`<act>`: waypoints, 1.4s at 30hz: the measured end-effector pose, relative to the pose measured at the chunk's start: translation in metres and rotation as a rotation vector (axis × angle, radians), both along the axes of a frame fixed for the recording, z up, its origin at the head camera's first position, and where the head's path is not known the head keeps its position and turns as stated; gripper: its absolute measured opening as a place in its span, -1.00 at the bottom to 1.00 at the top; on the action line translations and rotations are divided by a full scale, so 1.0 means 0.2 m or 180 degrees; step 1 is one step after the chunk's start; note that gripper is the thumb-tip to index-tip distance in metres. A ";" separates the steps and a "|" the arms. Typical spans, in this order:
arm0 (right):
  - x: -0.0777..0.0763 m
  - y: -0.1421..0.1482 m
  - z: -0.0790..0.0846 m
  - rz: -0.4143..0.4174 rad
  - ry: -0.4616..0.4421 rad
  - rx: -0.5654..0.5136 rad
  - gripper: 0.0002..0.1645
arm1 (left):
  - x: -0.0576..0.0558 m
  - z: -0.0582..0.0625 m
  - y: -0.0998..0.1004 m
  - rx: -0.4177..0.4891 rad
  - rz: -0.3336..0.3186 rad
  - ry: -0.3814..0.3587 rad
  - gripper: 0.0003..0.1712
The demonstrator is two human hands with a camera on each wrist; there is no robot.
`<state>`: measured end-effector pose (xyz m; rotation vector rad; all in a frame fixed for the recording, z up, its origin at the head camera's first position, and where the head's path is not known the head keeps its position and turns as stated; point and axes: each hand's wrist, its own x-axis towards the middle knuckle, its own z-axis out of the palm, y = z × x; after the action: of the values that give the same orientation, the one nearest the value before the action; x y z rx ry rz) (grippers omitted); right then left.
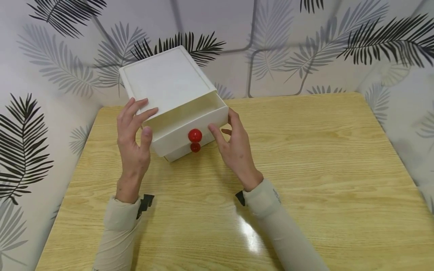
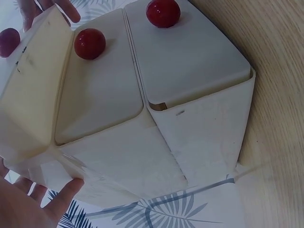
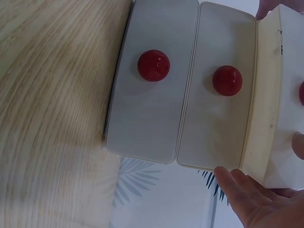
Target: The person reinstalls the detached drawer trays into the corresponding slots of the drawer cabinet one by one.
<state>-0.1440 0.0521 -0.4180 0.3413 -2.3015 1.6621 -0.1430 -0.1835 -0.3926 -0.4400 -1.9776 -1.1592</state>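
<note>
A white drawer unit [image 1: 166, 81] stands on the table, turned at an angle, with a red ball knob on each drawer front. Its top drawer [image 1: 190, 126] is pulled partway out, and the part of its inside that shows holds nothing. My left hand [image 1: 132, 139] lies at the unit's left side, fingers spread and fairly straight over the top's edge, thumb near the drawer's left corner. At the right front corner, my right hand [image 1: 235, 145] holds the top drawer, thumb on its front and fingers along its side. Two lower drawers, the middle one [image 3: 216, 118] and bottom one [image 3: 145, 114], are closed.
The wooden table [image 1: 325, 169] extends right of the unit and in front of it. Behind the unit rises a wall [image 1: 230, 22] with a leaf pattern, close to its back. Dark wrist mounts [image 1: 145, 203] sit at both cuffs.
</note>
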 end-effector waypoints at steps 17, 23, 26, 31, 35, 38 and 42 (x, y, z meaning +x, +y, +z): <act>-0.02 0.00 -0.05 -0.0007 -0.0056 0.0021 -0.36 | 0.07 0.10 0.07 -0.0109 -0.0010 -0.0165 -0.17; -0.02 0.01 -0.06 0.0025 -0.0069 0.0047 -0.35 | 0.09 0.12 0.08 -0.0085 0.0010 -0.0201 -0.27; -0.01 0.01 -0.07 0.0045 -0.0063 0.0068 -0.36 | 0.09 0.11 0.07 -0.0085 0.0029 -0.0228 -0.40; 0.00 0.02 -0.07 0.0075 -0.0111 0.0096 -0.34 | 0.08 0.11 0.07 -0.0066 0.0078 -0.0219 -0.59; 0.01 0.02 -0.07 0.0104 -0.0139 0.0126 -0.33 | 0.08 0.11 0.08 -0.0037 0.0092 -0.0162 -0.64; 0.02 0.02 -0.07 0.0133 -0.0135 0.0161 -0.32 | 0.08 0.11 0.08 -0.0044 0.0109 -0.0149 -0.65; 0.02 0.02 -0.07 0.0153 -0.0159 0.0210 -0.31 | 0.08 0.11 0.09 -0.0063 0.0130 -0.0157 -0.66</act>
<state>-0.1391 0.0556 -0.4323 0.3759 -2.4073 1.6374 -0.1273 -0.1663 -0.3709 -0.3825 -2.0328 -1.1357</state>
